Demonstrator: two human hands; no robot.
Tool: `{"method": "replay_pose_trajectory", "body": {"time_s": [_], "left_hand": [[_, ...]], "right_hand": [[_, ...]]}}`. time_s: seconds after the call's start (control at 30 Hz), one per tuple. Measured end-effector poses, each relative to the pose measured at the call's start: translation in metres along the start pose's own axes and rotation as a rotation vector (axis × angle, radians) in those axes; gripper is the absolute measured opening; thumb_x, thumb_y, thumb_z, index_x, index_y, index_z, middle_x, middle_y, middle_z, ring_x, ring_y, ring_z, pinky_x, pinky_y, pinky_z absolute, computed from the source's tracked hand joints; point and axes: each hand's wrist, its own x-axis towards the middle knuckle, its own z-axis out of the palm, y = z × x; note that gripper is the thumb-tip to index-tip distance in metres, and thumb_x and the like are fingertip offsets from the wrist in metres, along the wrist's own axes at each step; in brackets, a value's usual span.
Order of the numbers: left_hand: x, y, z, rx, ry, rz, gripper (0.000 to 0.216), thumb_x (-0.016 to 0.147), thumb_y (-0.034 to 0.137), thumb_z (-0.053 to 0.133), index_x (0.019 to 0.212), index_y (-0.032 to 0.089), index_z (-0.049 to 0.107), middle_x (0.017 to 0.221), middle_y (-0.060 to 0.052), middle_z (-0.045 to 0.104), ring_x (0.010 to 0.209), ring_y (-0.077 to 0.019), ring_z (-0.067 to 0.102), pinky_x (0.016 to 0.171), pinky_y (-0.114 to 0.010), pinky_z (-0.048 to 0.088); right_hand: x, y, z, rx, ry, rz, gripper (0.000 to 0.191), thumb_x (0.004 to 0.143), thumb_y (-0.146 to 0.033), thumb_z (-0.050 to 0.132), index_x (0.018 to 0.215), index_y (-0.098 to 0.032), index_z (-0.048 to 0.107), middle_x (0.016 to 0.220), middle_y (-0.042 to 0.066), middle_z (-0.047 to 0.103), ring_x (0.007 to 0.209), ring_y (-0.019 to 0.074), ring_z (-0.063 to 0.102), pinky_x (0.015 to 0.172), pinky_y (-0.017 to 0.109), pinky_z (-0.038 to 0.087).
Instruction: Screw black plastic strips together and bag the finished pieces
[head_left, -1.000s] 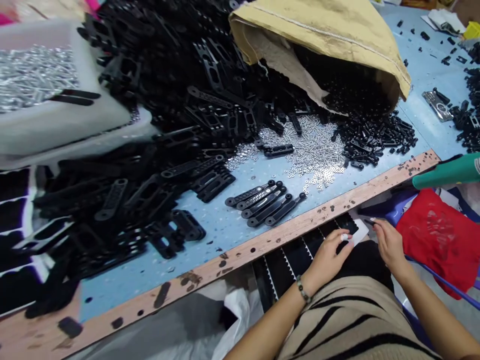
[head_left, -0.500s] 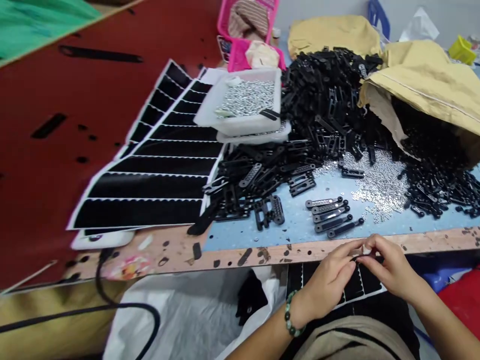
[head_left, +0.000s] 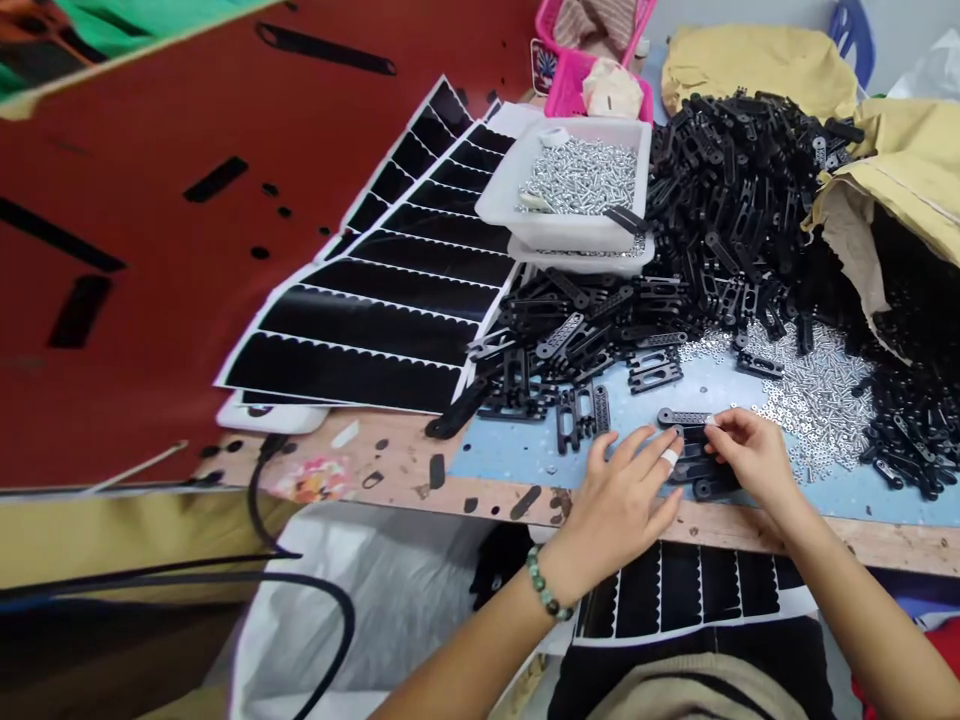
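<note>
My left hand, with a white band round one finger, lies with its fingers spread at the left ends of a small row of black strip-shaped plastic parts on the blue table top. My right hand is closed in a pinch at the right end of the same row; what is between its fingertips is too small to make out. My fingers partly cover the row. A sheet of black scalloped stickers rests over my lap, below the table edge.
Behind the row lie loose silver screws and nuts and a large heap of black parts. White tubs of screws stand left of the heap. More black sticker sheets lie at left. A yellow sack spills parts at right.
Both hands have moved from over my lap, where they met round a small dark piece, up onto the row of parts. The left fingers have spread. The view has shifted left.
</note>
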Motion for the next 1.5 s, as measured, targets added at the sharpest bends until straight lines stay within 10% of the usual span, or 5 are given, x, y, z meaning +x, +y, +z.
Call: {"method": "replay_pose_trajectory", "body": {"time_s": [0.5,0.8,1.0,1.2,1.5], "left_hand": [[0.002,-0.003,-0.002,-0.094,-0.052,-0.015,0.035,0.090,0.025,0.046,0.123,0.018,0.056,0.130,-0.008,0.058,0.119,-0.0274,0.049,0.104,-0.051,0.025],[0.008,-0.001,0.000,-0.077,-0.081,-0.041,0.038,0.088,0.026,0.048,0.124,0.017,0.055,0.127,-0.010,0.058,0.117,-0.0294,0.047,0.104,-0.056,0.023],[0.010,0.002,-0.005,-0.131,-0.013,-0.065,0.028,0.080,0.024,0.053,0.106,0.016,0.062,0.128,-0.013,0.054,0.117,-0.0325,0.046,0.103,-0.056,0.028],[0.008,-0.007,-0.011,-0.251,0.225,-0.234,0.044,0.088,0.023,0.046,0.131,0.017,0.045,0.136,-0.013,0.045,0.125,-0.0277,0.042,0.102,-0.045,0.037],[0.005,-0.008,0.000,-0.026,0.044,-0.123,0.037,0.091,0.023,0.044,0.126,0.019,0.055,0.130,-0.010,0.057,0.120,-0.0299,0.048,0.103,-0.053,0.026]], "right_hand": [[0.002,0.004,-0.002,-0.237,-0.026,-0.043,0.022,0.079,-0.040,0.059,0.078,-0.019,0.062,0.058,0.000,0.062,0.053,0.0153,0.057,0.052,0.027,0.045],[-0.003,-0.017,-0.009,-0.895,0.035,-0.397,0.016,0.087,-0.032,0.054,0.097,-0.019,0.058,0.091,0.010,0.059,0.080,0.0235,0.058,0.067,0.036,0.049],[-0.018,-0.032,-0.003,-0.560,-0.387,-0.679,0.016,0.094,-0.022,0.043,0.097,-0.022,0.059,0.090,0.006,0.061,0.085,0.0176,0.058,0.076,0.033,0.051],[-0.009,-0.026,-0.002,-0.232,-0.122,-0.389,0.013,0.086,-0.033,0.057,0.089,-0.021,0.060,0.077,0.002,0.063,0.066,0.0146,0.059,0.059,0.027,0.049],[0.021,-0.008,0.015,-0.263,-0.063,-0.087,0.021,0.078,-0.039,0.057,0.074,-0.019,0.063,0.051,-0.002,0.055,0.044,0.0140,0.052,0.046,0.025,0.041]]}}
